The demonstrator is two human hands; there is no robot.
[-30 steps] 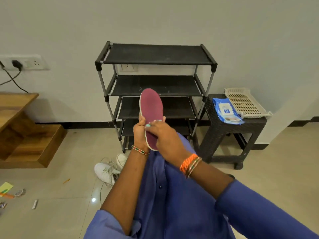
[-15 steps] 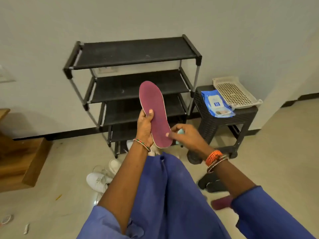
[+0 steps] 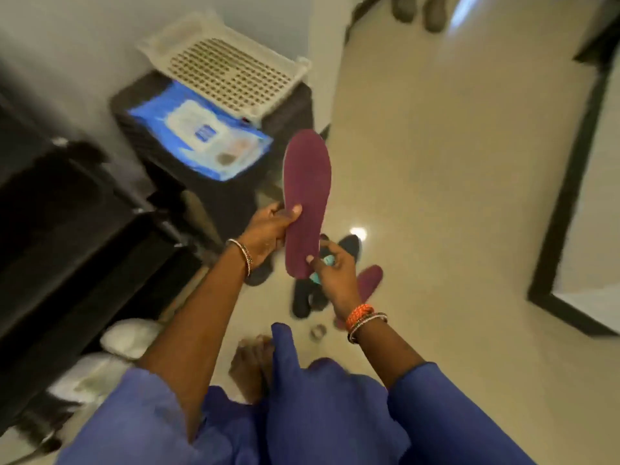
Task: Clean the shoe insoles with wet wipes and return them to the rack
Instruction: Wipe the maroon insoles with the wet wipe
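Note:
My left hand [image 3: 268, 229] grips a maroon insole [image 3: 307, 182] at its middle, holding it upright in front of me. My right hand [image 3: 330, 273] pinches the insole's lower end and also holds a crumpled teal wipe [image 3: 323, 263] in its palm. A second maroon insole [image 3: 367, 280] lies on the floor below, next to dark shoes [image 3: 303, 297]. The black shoe rack [image 3: 67, 229] fills the left side, blurred. A blue pack of wet wipes [image 3: 204, 134] lies on the dark stool [image 3: 285, 105].
A white perforated tray [image 3: 224, 65] sits on the stool behind the pack. White sneakers [image 3: 127, 337] lie on the floor by the rack's foot. A small round object [image 3: 317, 332] is on the tiles. A dark door frame [image 3: 567, 182] stands at the right.
The view has swung right and down, so the rack slid to the left edge. Both hands with the insole moved right, over the shoes; my right hand now pinches the insole's lower end.

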